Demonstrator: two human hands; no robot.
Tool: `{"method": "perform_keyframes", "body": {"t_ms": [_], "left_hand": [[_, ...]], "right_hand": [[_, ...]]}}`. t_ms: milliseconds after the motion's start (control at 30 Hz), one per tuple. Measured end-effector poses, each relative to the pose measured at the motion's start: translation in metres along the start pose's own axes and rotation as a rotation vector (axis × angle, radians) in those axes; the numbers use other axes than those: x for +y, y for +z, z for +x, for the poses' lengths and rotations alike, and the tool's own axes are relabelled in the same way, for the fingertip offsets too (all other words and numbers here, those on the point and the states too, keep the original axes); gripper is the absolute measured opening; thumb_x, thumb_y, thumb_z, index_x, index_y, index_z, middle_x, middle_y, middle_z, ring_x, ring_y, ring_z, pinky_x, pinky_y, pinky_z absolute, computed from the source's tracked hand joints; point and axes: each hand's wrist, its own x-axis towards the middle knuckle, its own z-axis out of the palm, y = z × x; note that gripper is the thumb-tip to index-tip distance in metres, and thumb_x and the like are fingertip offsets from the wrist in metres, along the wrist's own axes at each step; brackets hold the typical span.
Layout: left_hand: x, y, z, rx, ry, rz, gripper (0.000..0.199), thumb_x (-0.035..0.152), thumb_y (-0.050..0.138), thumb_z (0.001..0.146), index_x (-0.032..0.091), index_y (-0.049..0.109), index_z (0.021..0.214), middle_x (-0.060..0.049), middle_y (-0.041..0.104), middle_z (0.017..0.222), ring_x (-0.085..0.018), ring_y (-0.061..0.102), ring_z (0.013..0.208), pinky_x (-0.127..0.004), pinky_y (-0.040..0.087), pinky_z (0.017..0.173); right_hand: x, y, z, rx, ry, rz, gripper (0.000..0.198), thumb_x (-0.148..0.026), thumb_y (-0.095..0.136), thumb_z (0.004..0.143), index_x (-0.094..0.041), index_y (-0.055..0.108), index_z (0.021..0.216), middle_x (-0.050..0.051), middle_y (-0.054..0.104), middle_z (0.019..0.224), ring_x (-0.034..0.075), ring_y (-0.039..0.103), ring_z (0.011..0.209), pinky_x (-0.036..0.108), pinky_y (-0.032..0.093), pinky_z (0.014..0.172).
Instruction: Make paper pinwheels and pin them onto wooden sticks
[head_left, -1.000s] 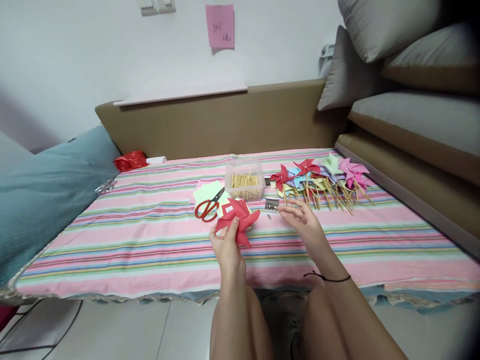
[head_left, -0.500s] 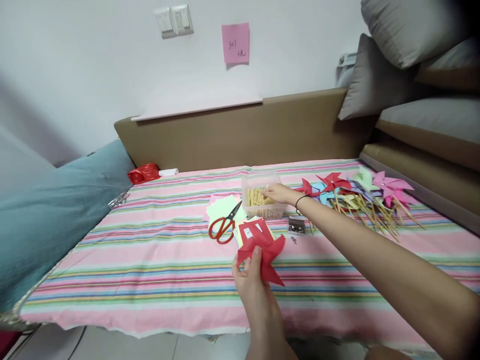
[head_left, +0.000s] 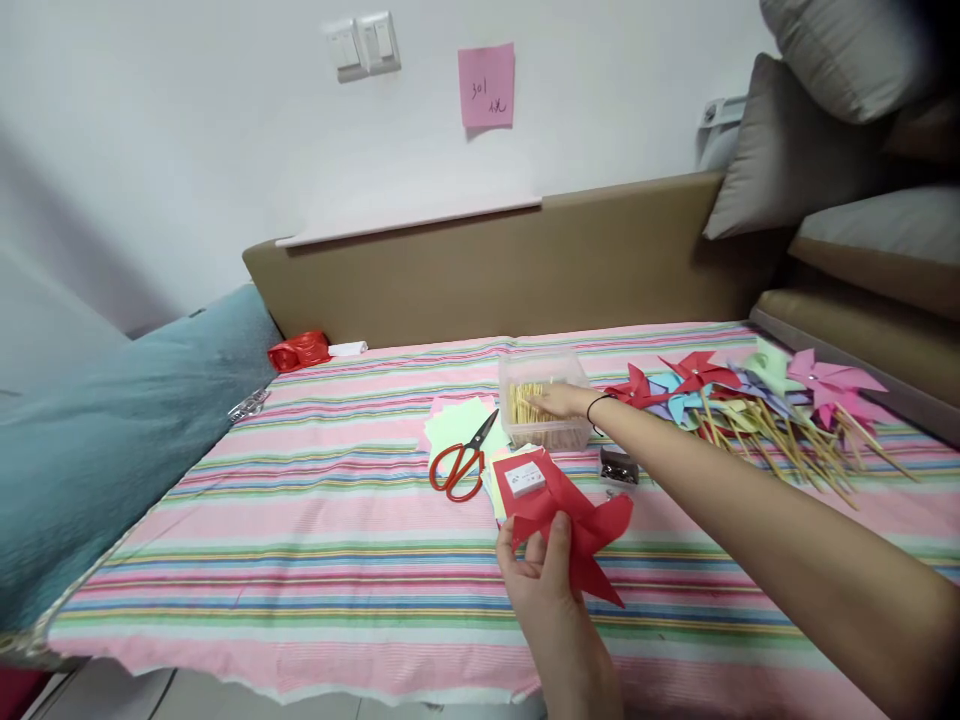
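Observation:
A red paper pinwheel (head_left: 581,520) is pinched between the thumb and fingers of my left hand (head_left: 551,570), above the striped cloth. My right hand (head_left: 561,399) reaches into a clear plastic box (head_left: 551,437) of thin wooden sticks (head_left: 523,402). Its fingers are drawn together among the sticks, and their tips are partly hidden. Below the pinwheel lies a stack of coloured paper squares (head_left: 501,478) with a small white box (head_left: 525,478) on top. A small open box of metal fasteners (head_left: 619,470) sits under my right forearm.
Red-handled scissors (head_left: 461,468) rest on pale green paper (head_left: 448,425). Several pinwheels on sticks (head_left: 772,400) are heaped at the right. A red plastic bundle (head_left: 300,351) and a shiny packet (head_left: 249,404) lie at the left. Grey cushions (head_left: 772,150) stand at the back right.
My left hand has moved a little right and tilted the pinwheel, uncovering more of the small white box. My right hand is slightly lower, among the sticks. The view has shifted slightly.

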Motion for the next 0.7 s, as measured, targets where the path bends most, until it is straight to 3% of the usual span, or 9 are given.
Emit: {"method": "perform_keyframes", "body": {"t_ms": [100, 200, 300, 333, 433, 567, 700], "left_hand": [[-0.001, 0.001, 0.001, -0.015, 0.011, -0.011, 0.057, 0.011, 0.076, 0.067, 0.020, 0.046, 0.115, -0.005, 0.069, 0.085, -0.014, 0.070, 0.075, -0.021, 0.056, 0.066], [-0.001, 0.001, 0.003, -0.031, 0.022, -0.014, 0.059, 0.011, 0.076, 0.067, 0.020, 0.046, 0.116, -0.006, 0.069, 0.091, -0.014, 0.069, 0.076, -0.022, 0.056, 0.065], [-0.001, 0.000, 0.004, -0.077, 0.034, -0.007, 0.058, 0.013, 0.076, 0.068, 0.021, 0.046, 0.117, -0.007, 0.069, 0.097, -0.015, 0.069, 0.078, -0.024, 0.056, 0.068], [-0.001, 0.000, 0.004, -0.096, 0.050, -0.008, 0.056, 0.014, 0.076, 0.068, 0.021, 0.047, 0.116, -0.007, 0.069, 0.098, -0.014, 0.069, 0.080, -0.024, 0.056, 0.069], [0.001, 0.001, 0.002, -0.152, 0.087, -0.016, 0.055, 0.016, 0.077, 0.068, 0.021, 0.048, 0.113, -0.006, 0.069, 0.098, -0.014, 0.069, 0.081, -0.024, 0.056, 0.071], [0.003, 0.002, -0.003, -0.276, 0.095, 0.007, 0.059, 0.015, 0.080, 0.065, 0.022, 0.048, 0.114, -0.005, 0.070, 0.099, -0.014, 0.069, 0.084, -0.023, 0.055, 0.074], [0.002, 0.002, -0.007, -0.387, 0.090, 0.011, 0.063, 0.016, 0.081, 0.062, 0.023, 0.046, 0.114, -0.004, 0.071, 0.094, -0.014, 0.069, 0.081, -0.027, 0.055, 0.075]], "right_hand": [[-0.011, -0.022, -0.013, 0.123, -0.042, 0.127, 0.037, -0.036, 0.054, 0.089, -0.011, 0.071, 0.068, 0.012, 0.073, 0.079, 0.027, 0.069, 0.082, 0.033, 0.049, 0.076], [-0.020, -0.042, -0.041, 0.262, -0.105, 0.261, 0.010, -0.021, 0.065, 0.077, -0.014, 0.071, 0.080, 0.009, 0.074, 0.089, 0.020, 0.069, 0.082, 0.027, 0.051, 0.074], [-0.024, -0.051, -0.086, 0.372, -0.140, 0.420, 0.016, -0.019, 0.068, 0.072, -0.015, 0.067, 0.087, 0.008, 0.072, 0.090, 0.018, 0.069, 0.078, 0.027, 0.054, 0.070], [-0.024, -0.052, -0.104, 0.426, -0.159, 0.606, 0.022, -0.020, 0.073, 0.067, -0.015, 0.065, 0.087, 0.008, 0.072, 0.087, 0.018, 0.069, 0.073, 0.029, 0.055, 0.067], [-0.024, -0.047, -0.160, 0.475, -0.153, 0.953, 0.037, -0.027, 0.082, 0.055, -0.016, 0.067, 0.086, 0.006, 0.071, 0.080, 0.019, 0.068, 0.072, 0.033, 0.056, 0.068], [-0.027, -0.028, -0.224, 0.477, 0.003, 1.167, 0.033, -0.028, 0.084, 0.053, -0.017, 0.070, 0.081, 0.004, 0.071, 0.072, 0.018, 0.067, 0.067, 0.033, 0.056, 0.068], [-0.029, -0.003, -0.260, 0.464, 0.108, 1.311, 0.032, -0.028, 0.085, 0.055, -0.018, 0.071, 0.082, 0.004, 0.071, 0.073, 0.016, 0.066, 0.069, 0.030, 0.054, 0.067]]}}
